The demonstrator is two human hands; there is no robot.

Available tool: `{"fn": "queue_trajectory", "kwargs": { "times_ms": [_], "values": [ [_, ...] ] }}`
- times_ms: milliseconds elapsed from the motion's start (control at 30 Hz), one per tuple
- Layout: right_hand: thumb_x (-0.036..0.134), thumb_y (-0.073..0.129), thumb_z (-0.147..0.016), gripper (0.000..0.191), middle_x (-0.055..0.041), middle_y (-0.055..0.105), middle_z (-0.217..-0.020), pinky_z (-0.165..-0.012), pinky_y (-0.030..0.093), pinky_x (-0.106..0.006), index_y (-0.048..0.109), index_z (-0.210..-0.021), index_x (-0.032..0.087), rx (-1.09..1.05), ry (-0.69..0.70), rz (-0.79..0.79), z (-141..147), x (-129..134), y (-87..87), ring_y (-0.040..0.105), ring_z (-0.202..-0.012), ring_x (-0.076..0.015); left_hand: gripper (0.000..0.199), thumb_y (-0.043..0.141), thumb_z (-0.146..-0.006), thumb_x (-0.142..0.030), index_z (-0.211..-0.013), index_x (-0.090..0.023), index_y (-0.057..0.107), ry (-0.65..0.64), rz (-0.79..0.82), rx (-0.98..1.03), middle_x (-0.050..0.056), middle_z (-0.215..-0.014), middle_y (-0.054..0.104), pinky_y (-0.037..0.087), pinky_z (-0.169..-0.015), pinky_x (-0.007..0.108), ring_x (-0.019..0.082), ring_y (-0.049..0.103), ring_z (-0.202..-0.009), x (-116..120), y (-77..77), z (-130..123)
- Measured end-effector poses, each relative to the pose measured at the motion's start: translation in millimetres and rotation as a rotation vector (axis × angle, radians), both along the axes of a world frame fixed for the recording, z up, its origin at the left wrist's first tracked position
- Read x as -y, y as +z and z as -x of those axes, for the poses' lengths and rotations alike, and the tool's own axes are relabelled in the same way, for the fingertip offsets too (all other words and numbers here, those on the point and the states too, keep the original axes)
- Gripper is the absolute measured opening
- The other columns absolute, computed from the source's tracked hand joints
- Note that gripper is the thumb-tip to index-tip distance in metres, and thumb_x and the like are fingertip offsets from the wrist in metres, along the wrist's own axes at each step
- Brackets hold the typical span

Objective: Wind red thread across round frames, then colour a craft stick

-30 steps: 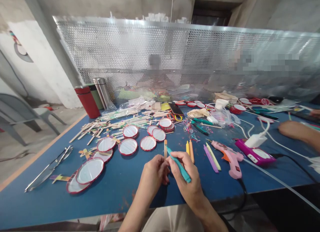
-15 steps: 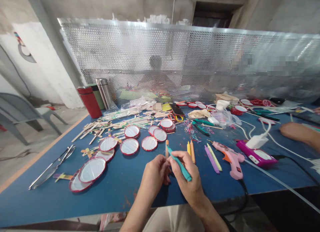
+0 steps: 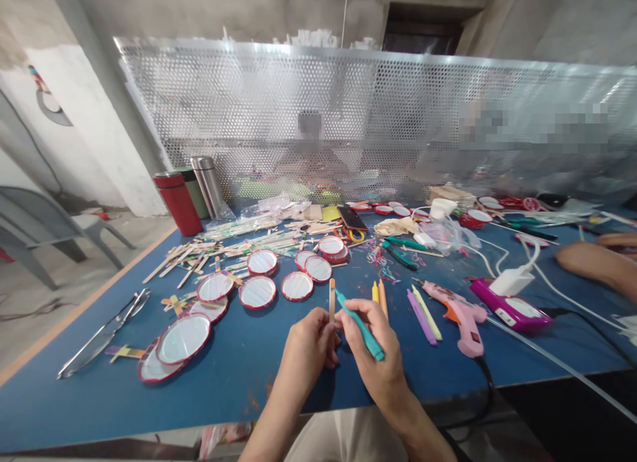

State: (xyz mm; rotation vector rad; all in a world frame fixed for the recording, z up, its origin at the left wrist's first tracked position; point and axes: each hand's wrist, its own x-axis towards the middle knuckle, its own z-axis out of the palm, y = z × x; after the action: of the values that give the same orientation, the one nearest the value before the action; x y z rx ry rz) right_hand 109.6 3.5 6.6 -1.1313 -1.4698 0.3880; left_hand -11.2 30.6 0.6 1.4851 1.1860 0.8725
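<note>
My left hand [image 3: 312, 339] pinches a small wooden stick [image 3: 332, 301] upright, its top end orange. My right hand [image 3: 373, 336] holds a teal marker [image 3: 362, 329] like a pen, its tip just right of the stick. The hands are close together over the blue table. To the right of them lie a yellow marker [image 3: 375, 293], an orange marker [image 3: 383, 299], a purple marker [image 3: 421, 318] and a pale yellow marker [image 3: 426, 313]. Round red-rimmed discs [image 3: 297, 285] lie beyond and to the left of the hands.
A pink glue gun [image 3: 460, 316] and a purple power strip [image 3: 510, 308] with cables lie on the right. Eyeglasses [image 3: 104, 332] are at the left, bottles [image 3: 179, 203] behind. Loose sticks [image 3: 184, 259] are piled at the back left. Another person's arm [image 3: 594, 263] rests at the right.
The teal marker's tip has shifted slightly right, away from the stick, and more of the stick shows. The other person's hand at the far right has moved.
</note>
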Motion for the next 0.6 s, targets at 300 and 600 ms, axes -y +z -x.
{"fn": "queue_trajectory", "kwargs": {
  "times_ms": [300, 600],
  "values": [
    [0.026, 0.051, -0.091, 0.011, -0.0043, 0.067, -0.084, -0.066, 0.054, -0.024, 0.055, -0.098, 0.019, 0.020, -0.002, 0.019, 0.0, 0.1, 1.8, 0.067, -0.075, -0.0151, 0.014, 0.043, -0.081, -0.031, -0.070, -0.022, 0.045, 0.004, 0.004, -0.027, -0.005, -0.048, 0.054, 0.042, -0.039, 0.019, 0.011, 0.055, -0.038, 1.0, 4.9, 0.5],
    [0.026, 0.051, -0.090, 0.011, -0.0040, 0.068, -0.085, -0.067, 0.054, -0.024, 0.056, -0.098, 0.020, 0.021, 0.007, 0.021, 0.8, 1.2, 4.2, 0.067, -0.073, -0.0146, 0.014, 0.041, -0.081, -0.031, -0.072, -0.023, 0.046, -0.002, -0.013, -0.038, -0.006, -0.048, 0.054, 0.043, -0.040, 0.020, 0.013, 0.056, -0.040, 0.7, 2.7, 0.4]
  ]
}}
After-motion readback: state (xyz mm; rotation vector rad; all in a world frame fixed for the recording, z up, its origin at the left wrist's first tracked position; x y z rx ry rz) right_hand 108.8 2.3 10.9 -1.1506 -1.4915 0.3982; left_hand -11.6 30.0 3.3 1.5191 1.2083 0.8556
